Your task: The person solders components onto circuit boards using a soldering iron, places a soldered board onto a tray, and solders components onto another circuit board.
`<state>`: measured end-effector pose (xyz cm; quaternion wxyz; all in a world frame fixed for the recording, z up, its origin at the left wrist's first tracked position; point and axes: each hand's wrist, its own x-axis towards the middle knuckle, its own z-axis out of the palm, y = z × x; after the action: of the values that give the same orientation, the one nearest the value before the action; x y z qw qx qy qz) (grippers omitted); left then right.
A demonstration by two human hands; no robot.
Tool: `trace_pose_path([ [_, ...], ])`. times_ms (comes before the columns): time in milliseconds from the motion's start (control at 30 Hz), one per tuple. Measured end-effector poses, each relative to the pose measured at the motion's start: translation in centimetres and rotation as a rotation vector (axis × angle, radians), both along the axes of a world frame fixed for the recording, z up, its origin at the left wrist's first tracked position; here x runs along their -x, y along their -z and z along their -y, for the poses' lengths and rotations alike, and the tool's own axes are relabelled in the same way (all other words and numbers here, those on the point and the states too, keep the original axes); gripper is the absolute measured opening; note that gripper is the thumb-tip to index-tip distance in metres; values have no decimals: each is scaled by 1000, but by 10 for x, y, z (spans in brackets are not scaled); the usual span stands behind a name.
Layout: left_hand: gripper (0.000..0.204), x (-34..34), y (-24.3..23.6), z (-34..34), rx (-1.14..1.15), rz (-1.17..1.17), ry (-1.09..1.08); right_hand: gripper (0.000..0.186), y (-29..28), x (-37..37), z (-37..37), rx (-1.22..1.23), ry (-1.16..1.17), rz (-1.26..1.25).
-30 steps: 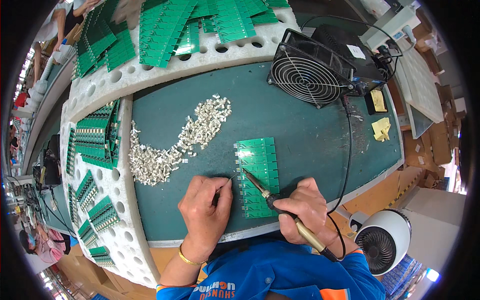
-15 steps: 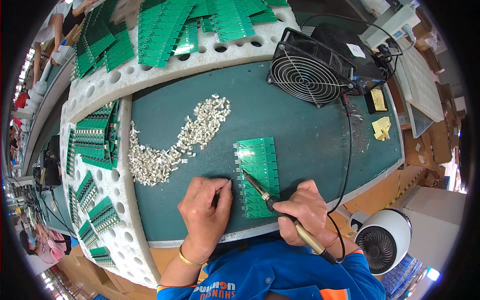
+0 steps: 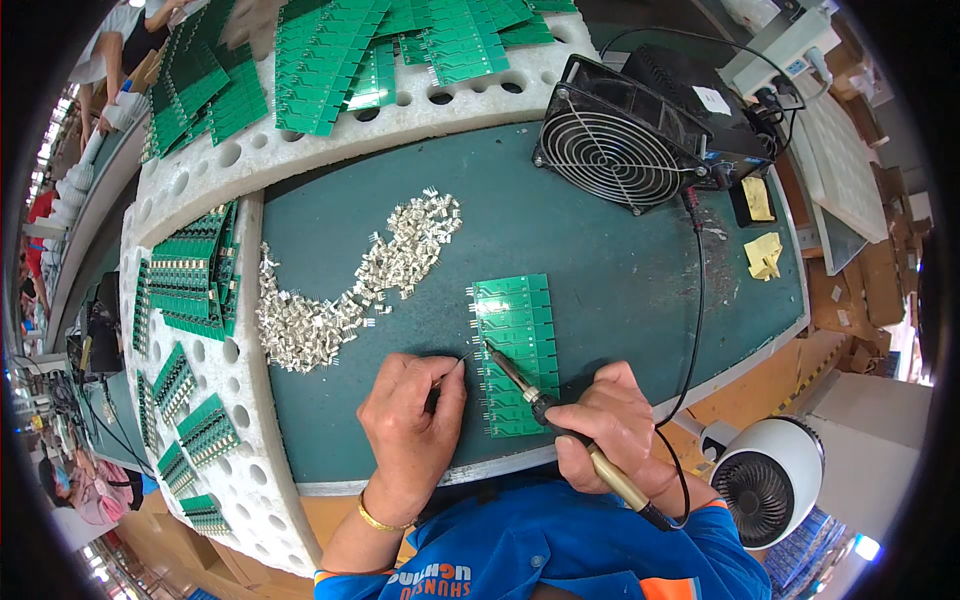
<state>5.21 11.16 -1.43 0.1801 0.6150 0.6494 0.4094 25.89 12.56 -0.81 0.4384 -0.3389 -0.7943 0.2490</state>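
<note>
A green circuit board panel point(image 3: 516, 352) lies flat on the teal work surface, with small pins and parts along its left edge. My right hand point(image 3: 606, 425) is closed around the handle of a soldering iron point(image 3: 521, 383), whose tip touches or hovers just over that edge. Just left of the panel, my left hand point(image 3: 412, 415) pinches a thin dark tool point(image 3: 433, 398) with a fine point reaching toward the same edge; most of the tool is hidden by the fingers. Beyond my left hand lies a heap of small white connectors point(image 3: 312, 330).
White foam racks point(image 3: 232, 352) at left and back hold finished-looking and bare green boards point(image 3: 330, 65). A black fan point(image 3: 618, 150) stands at the back right beside a black box point(image 3: 712, 110). The iron's cable point(image 3: 697, 310) loops along the right. A yellow sponge point(image 3: 757, 200) sits nearby.
Both hands, the soldering iron and the panel hold almost the same places. The iron's tip appears barely shifted, if at all.
</note>
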Motion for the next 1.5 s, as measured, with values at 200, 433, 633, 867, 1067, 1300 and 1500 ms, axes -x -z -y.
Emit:
trace_pose_path([
  [200, 11, 0, 1, 0, -6, -1, 0, 22, 0, 1, 0, -19, 4, 11],
  [433, 11, 0, -1, 0, -9, -3, -3, 24, -4, -1, 2, -44, -5, 70],
  [633, 12, 3, -2, 4, 19, 53, -37, 22, -9, -9, 3, -35, 5, 59],
  [867, 13, 2, 2, 7, 31, 60, -21, 21, -4, -7, 4, -8, -7, 9],
  [1067, 12, 0, 4, 7, 24, 91, -9, 22, -2, -4, 4, 6, -16, -5],
  [1300, 13, -2, 2, 6, 16, 50, -22, 20, -1, -3, 4, 10, -14, -6],
  [1500, 13, -2, 4, 6, -16, -1, 0, 19, 0, -4, 5, 15, -18, -7],
])
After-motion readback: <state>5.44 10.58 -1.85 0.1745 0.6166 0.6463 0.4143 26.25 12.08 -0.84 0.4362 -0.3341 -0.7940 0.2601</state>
